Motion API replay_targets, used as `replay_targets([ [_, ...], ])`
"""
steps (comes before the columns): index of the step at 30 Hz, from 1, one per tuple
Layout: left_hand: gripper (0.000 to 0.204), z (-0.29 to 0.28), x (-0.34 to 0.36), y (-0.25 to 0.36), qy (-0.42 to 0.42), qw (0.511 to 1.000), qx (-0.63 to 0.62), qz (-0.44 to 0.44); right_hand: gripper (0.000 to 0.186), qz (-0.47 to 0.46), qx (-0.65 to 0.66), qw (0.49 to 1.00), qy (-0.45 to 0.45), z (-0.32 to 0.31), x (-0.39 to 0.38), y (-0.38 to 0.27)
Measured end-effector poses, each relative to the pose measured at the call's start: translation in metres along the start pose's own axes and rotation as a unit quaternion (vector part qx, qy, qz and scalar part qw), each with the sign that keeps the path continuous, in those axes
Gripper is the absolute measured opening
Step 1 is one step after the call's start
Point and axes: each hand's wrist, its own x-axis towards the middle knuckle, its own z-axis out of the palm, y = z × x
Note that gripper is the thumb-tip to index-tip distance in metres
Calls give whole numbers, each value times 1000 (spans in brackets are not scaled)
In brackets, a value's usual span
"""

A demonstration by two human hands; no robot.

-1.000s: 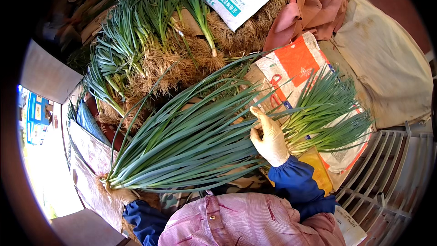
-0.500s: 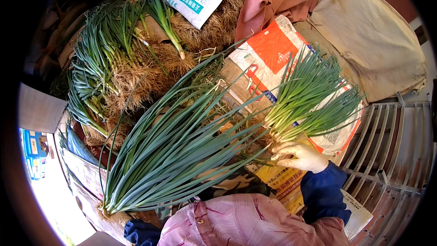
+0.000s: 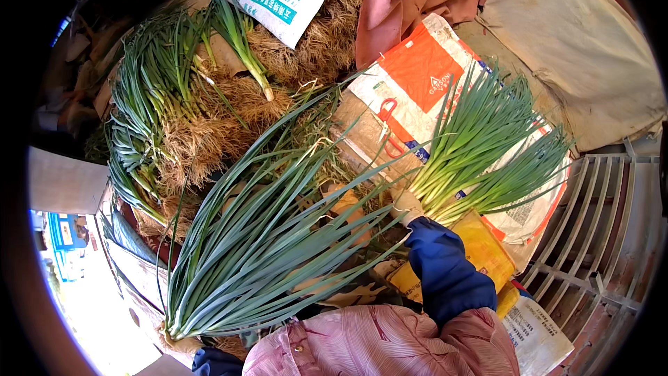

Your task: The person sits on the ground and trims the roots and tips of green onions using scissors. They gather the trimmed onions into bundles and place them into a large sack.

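Our long scallion bunch (image 3: 271,237) fans from the lower left across our lap, its root end in our left hand (image 3: 184,349); that grip looks closed around it. Our right hand (image 3: 406,205), among its leaf tips a second ago, is now at the root ends of the shorter scallions (image 3: 463,157) on the orange-and-white sack (image 3: 421,63), so, we judge, the left alone carries the bunch. Our right forearm angles forward and leftward; the fingers are hidden, so we cannot tell whether that grip is open or closed. Red-handled scissors (image 3: 383,127) lie just beyond.
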Motion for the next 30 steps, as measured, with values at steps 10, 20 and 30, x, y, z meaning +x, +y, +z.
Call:
replay_targets([
  [10,41,-2,9,-3,-82,950,239,182,54,2,-57,972,228,-42,123,6],
  [20,50,-29,22,-7,-235,881,384,145,54,142,67,981,113,-69,132,-19],
  [30,48,-36,-5,-13,-54,810,458,362,82,134,406,895,127,-133,-50,39],
])
